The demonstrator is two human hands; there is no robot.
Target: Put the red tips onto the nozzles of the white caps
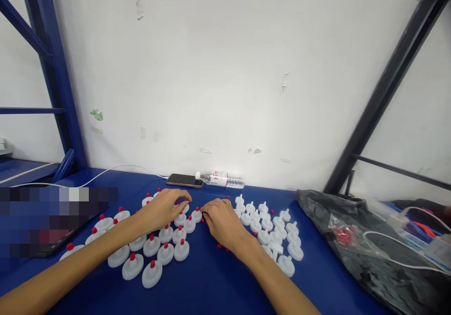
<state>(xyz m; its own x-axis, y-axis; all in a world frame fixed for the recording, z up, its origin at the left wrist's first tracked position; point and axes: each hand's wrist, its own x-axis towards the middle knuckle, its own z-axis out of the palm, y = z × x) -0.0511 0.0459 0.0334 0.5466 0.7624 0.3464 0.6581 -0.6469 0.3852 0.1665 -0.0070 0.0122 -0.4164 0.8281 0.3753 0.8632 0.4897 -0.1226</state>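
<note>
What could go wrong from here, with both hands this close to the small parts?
1. Tiny red plastic caps lie loose beside the bare right hand; its wrist could sweep them out of place.
2. The bare left forearm reaches over round white plastic nozzle pieces with red tips; if it dips, it might knock some over.
3. The clear plastic bottle with a white cap lies on its side, so a bump might roll it.

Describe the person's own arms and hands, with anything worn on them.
The left hand and right hand are bare, without gloves. The slim left forearm and right forearm, narrowing toward the hands, show no sleeves, watches or bracelets.
</note>
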